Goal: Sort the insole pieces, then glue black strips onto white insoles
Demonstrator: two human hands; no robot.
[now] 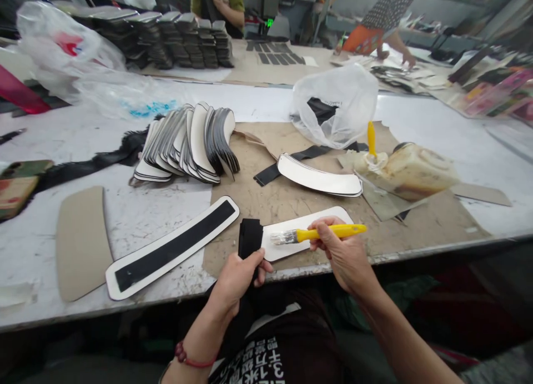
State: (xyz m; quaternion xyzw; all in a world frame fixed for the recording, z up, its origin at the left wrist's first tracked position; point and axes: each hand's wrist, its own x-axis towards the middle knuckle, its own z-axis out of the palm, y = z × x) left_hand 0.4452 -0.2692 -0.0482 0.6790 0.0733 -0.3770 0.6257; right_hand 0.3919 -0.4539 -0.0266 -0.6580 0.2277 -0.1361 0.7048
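My right hand [342,254] grips a yellow-handled brush [320,233], its whitish bristles over a white curved piece [297,222] with a dark edge. My left hand [241,273] is closed on black strips [250,235] at that piece's left end, the thumb on top. Part of the white piece is covered by the strips and my right hand. To the left lies a similar white piece [231,203] with a black strip [170,249] along its middle. Farther back, a few white curved pieces [318,176] are stacked on a black band [266,175].
Fanned white pieces [200,137] stand behind my left hand. On the right, a stained plastic container [422,167] lies beside a second yellow brush [371,140]. A clear bag [337,106] sits behind. A beige panel [81,245] lies left. Two people are at work across the table.
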